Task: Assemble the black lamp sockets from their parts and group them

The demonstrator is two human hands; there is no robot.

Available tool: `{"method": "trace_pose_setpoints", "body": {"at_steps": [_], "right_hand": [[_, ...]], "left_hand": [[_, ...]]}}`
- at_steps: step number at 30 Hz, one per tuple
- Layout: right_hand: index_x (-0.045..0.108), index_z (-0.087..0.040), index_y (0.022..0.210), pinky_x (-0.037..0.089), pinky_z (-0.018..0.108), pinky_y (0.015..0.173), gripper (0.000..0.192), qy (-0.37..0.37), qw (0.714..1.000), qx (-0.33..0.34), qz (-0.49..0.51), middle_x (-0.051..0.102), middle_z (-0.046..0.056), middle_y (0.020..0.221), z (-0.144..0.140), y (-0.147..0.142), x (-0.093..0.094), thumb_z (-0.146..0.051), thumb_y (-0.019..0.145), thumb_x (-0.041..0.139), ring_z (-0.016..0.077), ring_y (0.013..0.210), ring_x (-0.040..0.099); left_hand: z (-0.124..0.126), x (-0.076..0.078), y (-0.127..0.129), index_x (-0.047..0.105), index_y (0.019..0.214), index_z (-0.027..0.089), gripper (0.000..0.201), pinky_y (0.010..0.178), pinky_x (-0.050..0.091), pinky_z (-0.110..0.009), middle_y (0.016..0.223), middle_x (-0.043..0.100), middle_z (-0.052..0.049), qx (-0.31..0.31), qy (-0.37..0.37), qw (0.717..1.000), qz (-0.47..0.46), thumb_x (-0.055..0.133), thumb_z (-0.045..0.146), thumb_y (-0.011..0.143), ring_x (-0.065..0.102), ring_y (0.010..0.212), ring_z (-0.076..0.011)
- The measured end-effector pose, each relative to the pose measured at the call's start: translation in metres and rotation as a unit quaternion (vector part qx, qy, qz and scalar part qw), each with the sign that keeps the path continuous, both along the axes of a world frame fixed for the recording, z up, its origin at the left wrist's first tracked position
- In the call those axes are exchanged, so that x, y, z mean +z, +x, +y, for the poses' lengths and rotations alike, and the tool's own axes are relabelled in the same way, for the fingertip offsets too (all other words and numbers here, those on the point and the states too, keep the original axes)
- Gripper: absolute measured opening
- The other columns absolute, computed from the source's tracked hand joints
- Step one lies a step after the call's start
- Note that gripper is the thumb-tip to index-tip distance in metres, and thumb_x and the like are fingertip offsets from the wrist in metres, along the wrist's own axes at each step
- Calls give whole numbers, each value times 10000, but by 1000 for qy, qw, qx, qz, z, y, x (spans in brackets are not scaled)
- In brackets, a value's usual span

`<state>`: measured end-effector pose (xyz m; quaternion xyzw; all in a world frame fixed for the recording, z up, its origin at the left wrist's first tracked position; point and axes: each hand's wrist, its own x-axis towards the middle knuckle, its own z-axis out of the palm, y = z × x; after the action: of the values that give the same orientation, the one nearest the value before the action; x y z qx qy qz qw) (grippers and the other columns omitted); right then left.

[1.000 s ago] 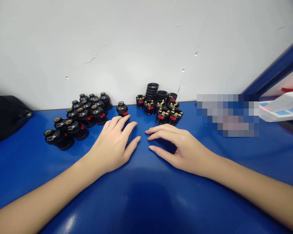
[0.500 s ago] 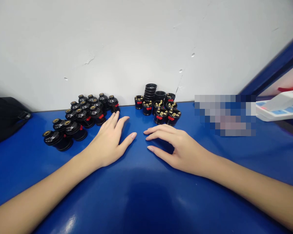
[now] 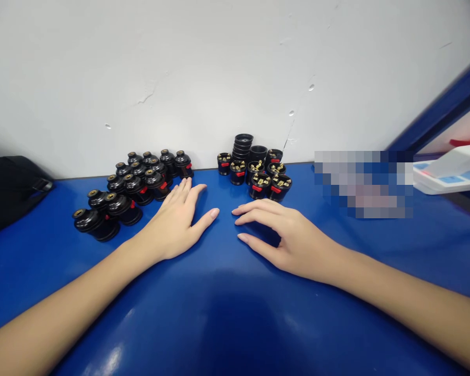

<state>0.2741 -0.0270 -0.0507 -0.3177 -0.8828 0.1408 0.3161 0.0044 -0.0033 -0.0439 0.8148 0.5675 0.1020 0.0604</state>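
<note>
My left hand (image 3: 178,222) lies flat on the blue table (image 3: 203,292), fingers stretched out and thumb apart, holding nothing. Just beyond and left of it stand several black lamp sockets (image 3: 135,189) with domed tops, brass-coloured holes and red switches. My right hand (image 3: 285,230) rests on the table with its fingers loosely curved and apart, also holding nothing. Beyond its fingertips is a group of open black socket bodies (image 3: 260,184) with brass terminals and red switches. Black threaded rings (image 3: 243,147) are stacked behind them.
A white wall (image 3: 203,78) borders the table's back edge. At far left lies a black fabric item (image 3: 11,190). A blurred-out patch (image 3: 364,185) covers something on the right. Past it are a white-and-blue tray-like object (image 3: 452,175) and a blue frame bar (image 3: 434,112).
The view has shifted slightly, so the sockets and wall marks sit a little further right. Both hands stay in nearly the same place.
</note>
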Motion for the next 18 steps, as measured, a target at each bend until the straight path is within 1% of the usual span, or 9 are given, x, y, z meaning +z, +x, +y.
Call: {"method": "trace_pose_setpoints", "body": {"at_steps": [5, 8, 12, 15, 18], "right_hand": [[746, -175, 1188, 627, 449, 1072, 170, 23, 1000, 5, -6, 771, 159, 1290, -1, 0, -1, -211, 1038, 677, 277, 1228, 739], [744, -179, 1200, 630, 448, 1066, 177, 30, 1000, 6, -6, 767, 158, 1291, 0, 0, -3, -209, 1042, 671, 277, 1226, 736], [739, -169, 1208, 638, 463, 1055, 183, 43, 999, 8, -11, 756, 167, 1298, 1, -1, -4, -205, 1050, 654, 282, 1219, 729], [739, -150, 1213, 638, 479, 1063, 191, 75, 997, 9, -17, 746, 187, 1304, 0, -1, -3, -197, 1049, 652, 300, 1239, 715], [736, -109, 1231, 600, 520, 1127, 220, 140, 990, -5, -28, 735, 225, 1333, -1, -1, 1, -185, 1038, 664, 336, 1312, 677]], "left_hand": [[2, -1, -1, 386, 1661, 120, 832, 1359, 213, -643, 1804, 169, -278, -5, -1, 1000, 1, 389, 709, 1073, 148, 1700, -387], [2, -1, 0, 382, 1668, 116, 842, 1371, 199, -619, 1807, 169, -266, -3, -1, 1000, 2, 386, 710, 1072, 144, 1703, -371], [1, -1, 1, 329, 1698, 63, 920, 1389, 171, -571, 1813, 157, -249, 9, -9, 1000, 12, 364, 729, 1063, 137, 1709, -345], [0, 0, 2, 287, 1715, 43, 958, 1397, 154, -550, 1818, 143, -224, 15, -16, 1000, 22, 339, 740, 1061, 126, 1712, -333], [-1, 0, 2, 289, 1716, 39, 945, 1400, 157, -538, 1818, 159, -212, 11, -10, 1000, 27, 331, 725, 1068, 135, 1712, -324]]}}
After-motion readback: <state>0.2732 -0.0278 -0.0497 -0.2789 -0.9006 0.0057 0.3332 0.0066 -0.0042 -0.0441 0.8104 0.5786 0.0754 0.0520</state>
